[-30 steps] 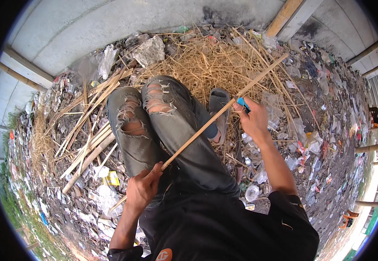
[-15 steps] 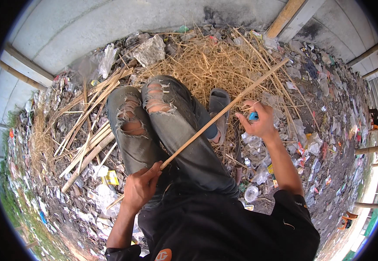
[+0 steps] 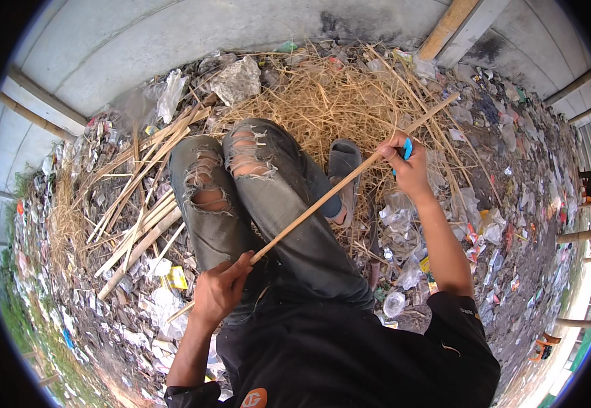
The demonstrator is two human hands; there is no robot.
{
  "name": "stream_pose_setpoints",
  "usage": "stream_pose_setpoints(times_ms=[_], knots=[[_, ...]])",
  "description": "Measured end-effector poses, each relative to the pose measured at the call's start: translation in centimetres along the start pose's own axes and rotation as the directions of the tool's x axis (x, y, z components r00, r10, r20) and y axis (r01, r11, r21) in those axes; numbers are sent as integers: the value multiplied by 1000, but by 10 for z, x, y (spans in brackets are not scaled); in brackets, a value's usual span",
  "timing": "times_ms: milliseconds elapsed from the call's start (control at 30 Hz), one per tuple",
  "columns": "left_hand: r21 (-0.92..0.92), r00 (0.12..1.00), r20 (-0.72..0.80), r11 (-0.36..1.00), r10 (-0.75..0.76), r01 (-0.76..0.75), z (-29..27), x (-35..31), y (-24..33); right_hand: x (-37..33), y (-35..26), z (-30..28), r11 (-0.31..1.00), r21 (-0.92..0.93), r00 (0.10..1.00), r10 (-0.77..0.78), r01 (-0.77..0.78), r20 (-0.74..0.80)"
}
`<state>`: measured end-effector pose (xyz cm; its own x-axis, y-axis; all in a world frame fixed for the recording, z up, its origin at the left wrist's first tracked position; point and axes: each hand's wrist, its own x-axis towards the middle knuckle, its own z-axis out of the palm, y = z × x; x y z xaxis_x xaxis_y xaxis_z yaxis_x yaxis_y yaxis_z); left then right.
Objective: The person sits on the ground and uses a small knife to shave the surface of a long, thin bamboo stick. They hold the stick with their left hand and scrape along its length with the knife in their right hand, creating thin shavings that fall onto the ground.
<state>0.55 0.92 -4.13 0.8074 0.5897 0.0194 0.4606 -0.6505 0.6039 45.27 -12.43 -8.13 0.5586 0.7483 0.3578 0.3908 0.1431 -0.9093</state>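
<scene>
Holding the long pale bamboo stick slantwise across your torn grey jeans, your left hand clamps its near end as an anchor; your right hand, closed round a blue-handled tool, meets it farther along, above the straw

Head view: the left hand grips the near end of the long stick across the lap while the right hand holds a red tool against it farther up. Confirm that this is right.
One detail is wrong: the tool in the right hand is blue, not red, as the head view shows. The rest stands: the left hand grips the near end of the long stick, which runs across the lap, and the right hand holds the blue tool against it farther up.
</scene>
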Motion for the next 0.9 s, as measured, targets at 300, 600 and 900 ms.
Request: stream_pose_setpoints(times_ms=[300, 600, 900], knots=[[120, 999, 4, 992, 34, -34, -1, 0, 4, -10, 19, -2, 879, 388, 954, 300, -278, 3], [188, 1000, -17, 982, 3, 0, -7, 4, 17, -19, 13, 1, 886, 365, 955, 295, -287, 34], [94, 997, -64, 994, 53, -46, 29, 32, 47, -32, -43, 72, 984, 162, 995, -84, 74, 59]])
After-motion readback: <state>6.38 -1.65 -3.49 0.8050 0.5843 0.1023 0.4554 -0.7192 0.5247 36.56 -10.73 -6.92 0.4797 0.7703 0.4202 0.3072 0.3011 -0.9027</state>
